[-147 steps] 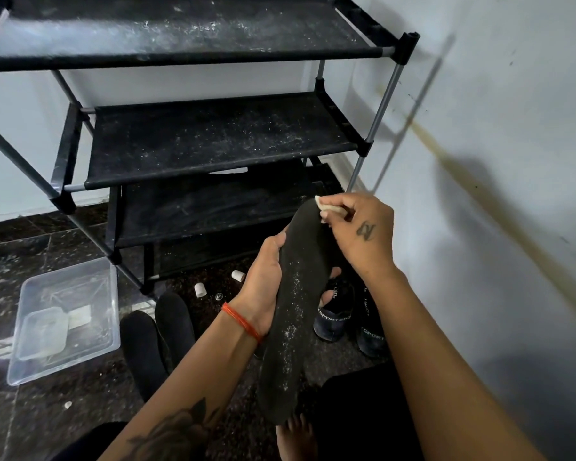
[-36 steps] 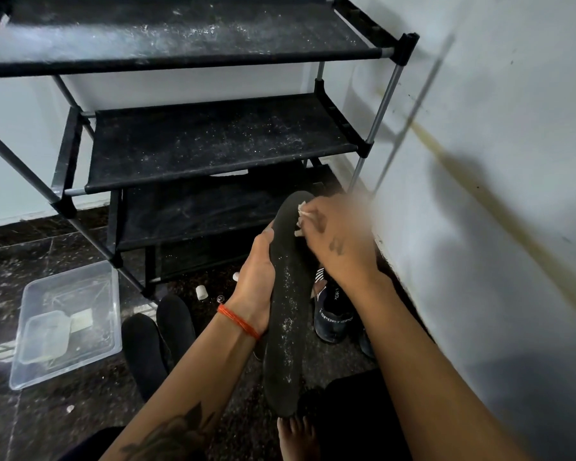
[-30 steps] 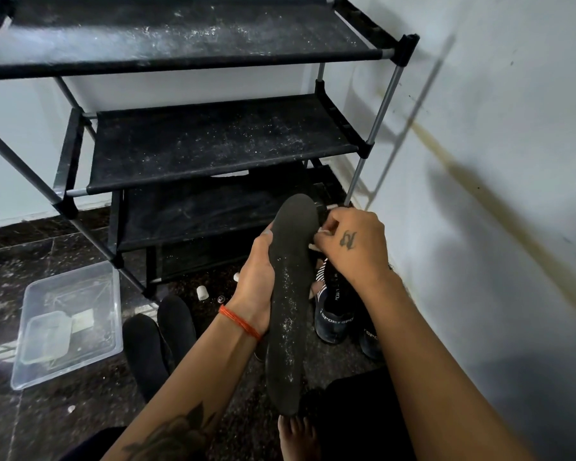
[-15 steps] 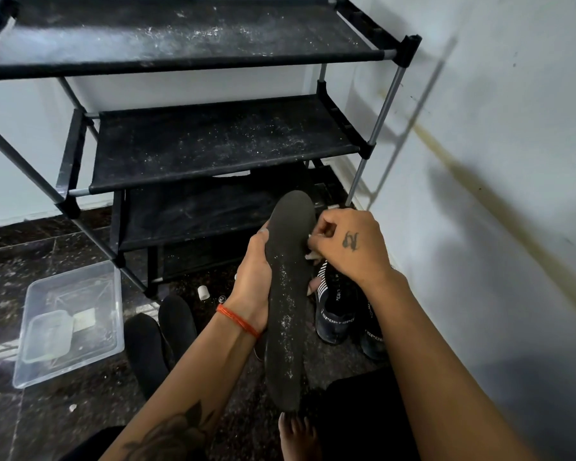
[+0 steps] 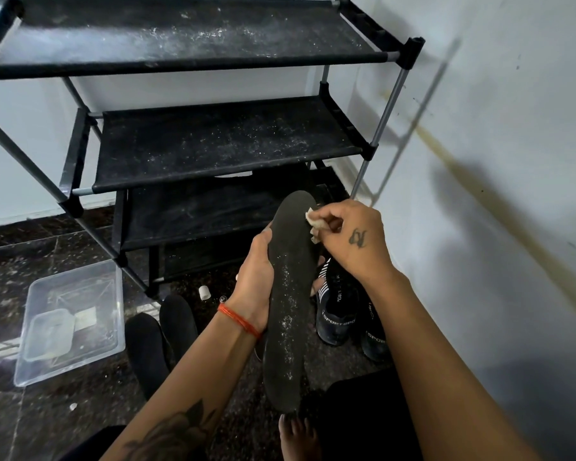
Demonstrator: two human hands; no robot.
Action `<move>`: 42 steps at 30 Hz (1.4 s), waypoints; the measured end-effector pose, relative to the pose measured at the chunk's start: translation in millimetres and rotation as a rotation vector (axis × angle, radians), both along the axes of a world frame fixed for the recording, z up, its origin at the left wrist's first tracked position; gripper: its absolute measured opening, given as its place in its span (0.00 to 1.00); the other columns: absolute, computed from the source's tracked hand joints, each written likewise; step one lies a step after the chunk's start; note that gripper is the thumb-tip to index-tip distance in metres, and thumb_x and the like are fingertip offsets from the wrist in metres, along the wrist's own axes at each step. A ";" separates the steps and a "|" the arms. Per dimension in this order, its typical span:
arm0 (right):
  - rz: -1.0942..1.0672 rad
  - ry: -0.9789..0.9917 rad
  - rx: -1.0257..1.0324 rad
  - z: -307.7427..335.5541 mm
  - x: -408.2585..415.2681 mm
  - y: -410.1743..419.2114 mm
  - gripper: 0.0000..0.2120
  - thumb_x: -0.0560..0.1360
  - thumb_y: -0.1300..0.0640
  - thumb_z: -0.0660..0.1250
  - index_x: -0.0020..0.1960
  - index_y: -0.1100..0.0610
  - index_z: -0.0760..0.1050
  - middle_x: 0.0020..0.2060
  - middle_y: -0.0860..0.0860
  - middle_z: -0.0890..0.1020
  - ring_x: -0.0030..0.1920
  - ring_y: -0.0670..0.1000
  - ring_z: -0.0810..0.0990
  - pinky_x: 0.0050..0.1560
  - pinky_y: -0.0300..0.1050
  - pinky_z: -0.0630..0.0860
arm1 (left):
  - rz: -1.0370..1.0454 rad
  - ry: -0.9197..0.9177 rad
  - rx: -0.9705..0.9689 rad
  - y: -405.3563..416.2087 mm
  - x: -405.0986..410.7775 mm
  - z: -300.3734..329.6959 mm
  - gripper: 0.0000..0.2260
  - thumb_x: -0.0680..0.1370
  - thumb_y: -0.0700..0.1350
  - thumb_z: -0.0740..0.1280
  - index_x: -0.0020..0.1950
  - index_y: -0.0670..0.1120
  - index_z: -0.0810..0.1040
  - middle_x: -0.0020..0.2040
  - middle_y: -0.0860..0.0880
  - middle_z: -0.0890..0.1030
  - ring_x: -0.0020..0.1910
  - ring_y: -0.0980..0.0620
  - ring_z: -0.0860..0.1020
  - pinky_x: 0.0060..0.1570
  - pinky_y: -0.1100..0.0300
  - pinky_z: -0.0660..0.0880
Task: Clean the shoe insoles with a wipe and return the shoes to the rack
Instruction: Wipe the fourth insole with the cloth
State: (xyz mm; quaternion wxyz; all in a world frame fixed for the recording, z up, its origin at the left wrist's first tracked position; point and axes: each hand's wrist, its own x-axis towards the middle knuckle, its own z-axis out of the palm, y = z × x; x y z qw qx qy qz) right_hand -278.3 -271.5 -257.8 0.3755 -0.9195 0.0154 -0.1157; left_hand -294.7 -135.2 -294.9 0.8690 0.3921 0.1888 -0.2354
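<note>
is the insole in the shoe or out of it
Out. The left hand holds the insole in the air, while the shoes stand on the floor beneath.

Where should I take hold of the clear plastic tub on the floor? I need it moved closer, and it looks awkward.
Take the clear plastic tub by its near long rim, coming from above with fingers hooked over the edge. It sits open-topped and flat on the floor, and the smaller container inside leaves the rim free.

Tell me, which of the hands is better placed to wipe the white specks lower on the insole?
The right hand: it already pinches the wipe at the top of the insole. The left hand grips the insole's edge, keeping it steady.
</note>
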 end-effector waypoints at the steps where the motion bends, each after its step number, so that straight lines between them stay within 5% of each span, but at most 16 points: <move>1: 0.032 0.065 0.029 4.2 -1.7 -0.7 0.09 0.68 0.64 0.73 0.46 0.55 0.84 0.40 0.48 0.81 0.35 0.41 0.76 0.41 0.26 0.72 | 0.001 0.004 -0.003 0.2 0.1 0.0 0.17 0.79 0.54 0.58 0.57 0.46 0.80 0.52 0.39 0.82 0.47 0.39 0.80 0.56 0.37 0.74; 5: 0.102 0.279 0.303 20.7 -10.0 0.3 0.09 0.65 0.70 0.70 0.39 0.58 0.84 0.28 0.46 0.82 0.27 0.42 0.80 0.30 0.28 0.73 | -0.020 -0.006 -0.012 2.2 1.6 3.0 0.20 0.80 0.55 0.55 0.66 0.46 0.74 0.54 0.39 0.80 0.43 0.40 0.79 0.40 0.47 0.79; 7: 0.021 0.176 0.436 22.5 -8.7 -1.7 0.10 0.65 0.70 0.70 0.39 0.58 0.84 0.27 0.45 0.82 0.27 0.40 0.79 0.32 0.30 0.73 | -0.036 -0.004 -0.024 2.6 2.3 2.1 0.21 0.80 0.55 0.55 0.68 0.48 0.72 0.58 0.39 0.80 0.51 0.37 0.79 0.43 0.46 0.78; 10: -0.079 0.004 0.362 15.1 -2.9 -5.1 0.11 0.68 0.66 0.71 0.46 0.53 0.83 0.34 0.41 0.81 0.33 0.35 0.77 0.37 0.25 0.70 | -0.035 0.023 -0.024 0.3 1.4 0.6 0.21 0.80 0.56 0.56 0.67 0.47 0.73 0.58 0.37 0.80 0.57 0.36 0.79 0.49 0.44 0.76; 15: -0.061 0.014 0.231 1.6 1.1 -3.9 0.13 0.67 0.59 0.75 0.51 0.53 0.81 0.43 0.47 0.82 0.38 0.38 0.78 0.42 0.26 0.72 | -0.037 -0.007 0.022 -1.8 -0.4 0.0 0.18 0.80 0.55 0.55 0.64 0.49 0.77 0.59 0.39 0.80 0.61 0.37 0.77 0.63 0.39 0.70; 19: 0.002 0.015 0.189 2.5 -0.1 -2.5 0.12 0.67 0.67 0.72 0.48 0.54 0.82 0.41 0.46 0.82 0.36 0.34 0.76 0.39 0.24 0.70 | -0.042 -0.012 0.039 -2.1 0.1 -2.3 0.18 0.81 0.55 0.55 0.65 0.51 0.76 0.57 0.42 0.82 0.59 0.39 0.78 0.64 0.39 0.70; 22: 0.112 0.124 0.240 10.3 -4.5 0.0 0.14 0.67 0.70 0.71 0.44 0.53 0.83 0.36 0.47 0.82 0.33 0.38 0.78 0.36 0.31 0.77 | -0.013 -0.016 0.048 0.2 1.8 -2.5 0.17 0.79 0.55 0.58 0.58 0.49 0.81 0.54 0.42 0.81 0.53 0.40 0.78 0.60 0.37 0.71; 25: 0.315 0.373 0.251 21.7 -11.1 -0.6 0.15 0.66 0.72 0.70 0.40 0.53 0.83 0.37 0.52 0.85 0.35 0.46 0.82 0.41 0.42 0.81 | 0.002 -0.054 0.050 2.0 3.3 -2.1 0.18 0.80 0.53 0.57 0.46 0.48 0.84 0.48 0.41 0.80 0.42 0.43 0.78 0.47 0.47 0.75; 27: 0.391 0.508 0.320 27.5 -14.3 -2.9 0.14 0.65 0.75 0.69 0.40 0.57 0.83 0.35 0.54 0.85 0.35 0.49 0.83 0.40 0.44 0.82 | 0.013 -0.053 0.071 3.2 3.9 -1.2 0.18 0.81 0.53 0.55 0.51 0.47 0.82 0.48 0.43 0.83 0.40 0.46 0.80 0.42 0.53 0.77; 30: 0.239 0.321 0.485 29.8 -12.2 -6.3 0.13 0.65 0.73 0.71 0.41 0.56 0.83 0.31 0.48 0.84 0.33 0.45 0.82 0.41 0.40 0.79 | -0.026 -0.001 0.034 4.0 5.3 -0.1 0.22 0.79 0.56 0.55 0.65 0.45 0.75 0.58 0.40 0.80 0.52 0.39 0.79 0.49 0.44 0.76; 33: -0.024 0.019 0.380 22.0 -5.5 -6.5 0.13 0.68 0.67 0.72 0.47 0.52 0.81 0.36 0.43 0.81 0.34 0.36 0.77 0.39 0.25 0.71 | -0.021 0.033 0.034 3.6 5.5 -4.1 0.24 0.77 0.58 0.58 0.66 0.45 0.74 0.61 0.37 0.79 0.61 0.35 0.76 0.56 0.39 0.73; 38: -0.053 0.011 0.173 6.2 -1.3 -1.1 0.14 0.70 0.65 0.71 0.54 0.55 0.81 0.42 0.47 0.81 0.38 0.37 0.75 0.41 0.22 0.70 | -0.029 0.015 0.049 0.9 5.0 -6.9 0.20 0.77 0.57 0.59 0.63 0.49 0.77 0.60 0.40 0.80 0.61 0.36 0.77 0.64 0.37 0.68; 42: -0.057 0.059 0.195 7.6 -1.5 -2.6 0.13 0.69 0.65 0.72 0.52 0.55 0.82 0.42 0.47 0.81 0.38 0.38 0.77 0.42 0.22 0.71 | -0.024 0.016 0.008 0.2 3.5 -5.6 0.15 0.79 0.55 0.59 0.51 0.52 0.83 0.60 0.39 0.80 0.62 0.34 0.75 0.64 0.35 0.67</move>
